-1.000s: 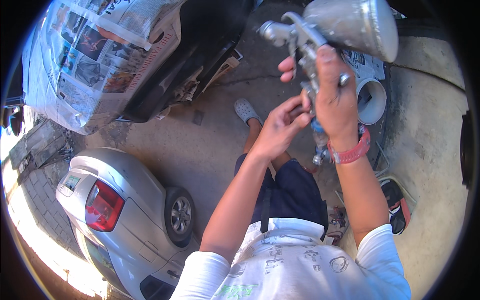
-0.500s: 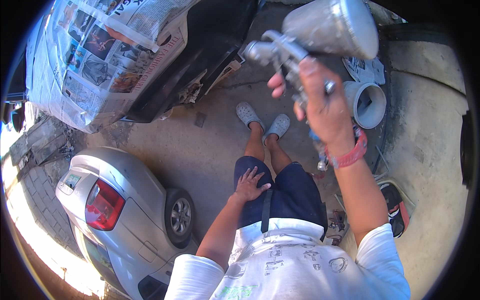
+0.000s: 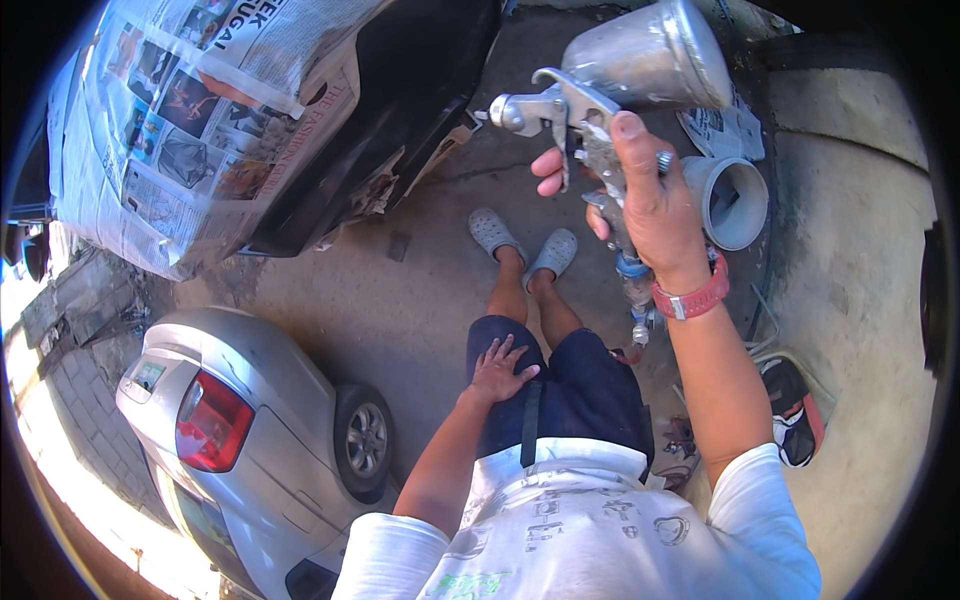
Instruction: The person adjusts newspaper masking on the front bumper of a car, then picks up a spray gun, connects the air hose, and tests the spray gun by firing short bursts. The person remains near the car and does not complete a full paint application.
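Observation:
Raised at the upper right, my right hand (image 3: 660, 205) is wrapped round the handle of a metal spray gun (image 3: 585, 115). The gun's silver cup (image 3: 650, 55) sits on top, and its nozzle points left toward a black car bumper (image 3: 420, 90). Two fingers show in front by the trigger; whether they press it I cannot tell. A blue fitting and a hose connector (image 3: 638, 295) hang below the handle. My left hand (image 3: 500, 370) lies flat on my thigh, fingers spread, on the dark shorts (image 3: 575, 400).
Newspaper (image 3: 200, 130) covers the car body above the bumper. A silver car (image 3: 260, 400) stands at the lower left. To the right are a white bucket (image 3: 735, 205), loose newspaper (image 3: 725, 130) and a black and red bag (image 3: 790, 410). A concrete wall (image 3: 850, 270) runs along the right side.
The spray gun and my right hand have shifted slightly, and the gun shows more sharply now. My left hand stays on my thigh. The view has turned a little.

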Available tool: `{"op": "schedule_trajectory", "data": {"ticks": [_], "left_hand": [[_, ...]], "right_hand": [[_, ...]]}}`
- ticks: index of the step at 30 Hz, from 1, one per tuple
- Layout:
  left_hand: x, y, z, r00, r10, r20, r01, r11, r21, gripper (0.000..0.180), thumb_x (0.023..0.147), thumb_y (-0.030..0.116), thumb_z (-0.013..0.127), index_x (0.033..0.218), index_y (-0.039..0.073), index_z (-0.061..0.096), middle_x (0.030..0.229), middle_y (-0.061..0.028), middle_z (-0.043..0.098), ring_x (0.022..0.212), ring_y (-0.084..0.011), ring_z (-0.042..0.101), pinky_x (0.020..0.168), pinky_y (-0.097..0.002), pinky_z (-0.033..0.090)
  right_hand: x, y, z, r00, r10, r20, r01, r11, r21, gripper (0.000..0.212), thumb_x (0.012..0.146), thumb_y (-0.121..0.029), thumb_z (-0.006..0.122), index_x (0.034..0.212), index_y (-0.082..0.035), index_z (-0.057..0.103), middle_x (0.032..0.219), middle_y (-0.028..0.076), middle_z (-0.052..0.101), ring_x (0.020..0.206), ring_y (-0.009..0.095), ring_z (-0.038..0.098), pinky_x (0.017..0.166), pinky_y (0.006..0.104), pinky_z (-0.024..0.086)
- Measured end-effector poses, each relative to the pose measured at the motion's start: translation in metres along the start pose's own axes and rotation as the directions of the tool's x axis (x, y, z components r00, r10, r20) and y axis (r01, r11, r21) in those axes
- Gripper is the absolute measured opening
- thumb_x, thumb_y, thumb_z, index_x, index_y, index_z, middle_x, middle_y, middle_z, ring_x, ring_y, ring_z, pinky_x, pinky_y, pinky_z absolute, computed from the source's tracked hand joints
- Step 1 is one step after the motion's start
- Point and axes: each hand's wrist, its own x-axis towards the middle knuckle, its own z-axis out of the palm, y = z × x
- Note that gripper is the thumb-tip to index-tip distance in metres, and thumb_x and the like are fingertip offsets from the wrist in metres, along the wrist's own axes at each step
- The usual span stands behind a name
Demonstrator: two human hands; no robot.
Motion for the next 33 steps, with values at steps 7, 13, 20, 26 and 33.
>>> {"op": "schedule_trajectory", "data": {"ticks": [7,13,20,26,33], "left_hand": [[0.003,-0.006,0.007,1.000,0.019,-0.024,-0.018,1.000,0.014,0.078,0.097,0.074,0.047,0.161,0.029,0.040,0.175,-0.0072,0.018,0.161,-0.0332,0.012,0.129,-0.0552,0.014],[0.003,-0.008,0.009,1.000,0.012,-0.010,-0.012,1.000,-0.001,0.078,0.098,0.073,0.047,0.161,0.030,0.040,0.175,-0.0070,0.017,0.161,-0.0334,0.012,0.128,-0.0557,0.014],[0.001,-0.005,0.005,1.000,0.004,0.011,-0.004,1.000,-0.005,0.078,0.098,0.073,0.047,0.162,0.030,0.039,0.176,-0.0063,0.015,0.162,-0.0329,0.011,0.128,-0.0563,0.014],[0.002,-0.005,0.005,1.000,-0.001,0.008,0.001,1.000,-0.006,0.078,0.098,0.074,0.046,0.162,0.030,0.039,0.175,-0.0062,0.015,0.162,-0.0329,0.011,0.128,-0.0564,0.014],[0.003,-0.004,0.003,0.999,-0.006,0.033,0.006,1.000,0.016,0.080,0.098,0.075,0.042,0.164,0.030,0.035,0.176,-0.0060,0.012,0.162,-0.0315,0.007,0.129,-0.0541,0.012]], "right_hand": [[0.038,0.011,-0.023,0.985,-0.095,-0.145,0.074,0.987,-0.143,0.064,0.109,-0.057,0.041,0.126,-0.002,0.069,0.094,0.010,0.076,0.078,0.011,0.071,0.047,0.0231,0.046],[0.065,0.010,-0.048,0.924,-0.232,-0.303,0.169,0.961,-0.220,0.067,0.108,-0.061,0.040,0.130,-0.003,0.065,0.104,0.015,0.077,0.089,0.017,0.075,0.047,0.0223,0.046],[0.043,0.002,-0.032,0.960,-0.165,-0.227,0.105,0.961,-0.256,0.067,0.110,-0.059,0.036,0.133,-0.003,0.064,0.103,0.012,0.076,0.090,0.015,0.074,0.049,0.0225,0.046],[-0.011,-0.008,0.006,0.999,-0.032,0.036,0.035,0.996,-0.087,0.059,0.110,-0.051,0.044,0.133,-0.002,0.065,0.101,0.009,0.075,0.086,0.011,0.070,0.054,0.0221,0.047],[-0.017,-0.012,0.023,0.988,-0.078,0.136,0.096,0.987,-0.132,0.054,0.108,-0.048,0.052,0.129,-0.002,0.069,0.094,0.006,0.074,0.081,0.008,0.067,0.057,0.0222,0.047]]}}
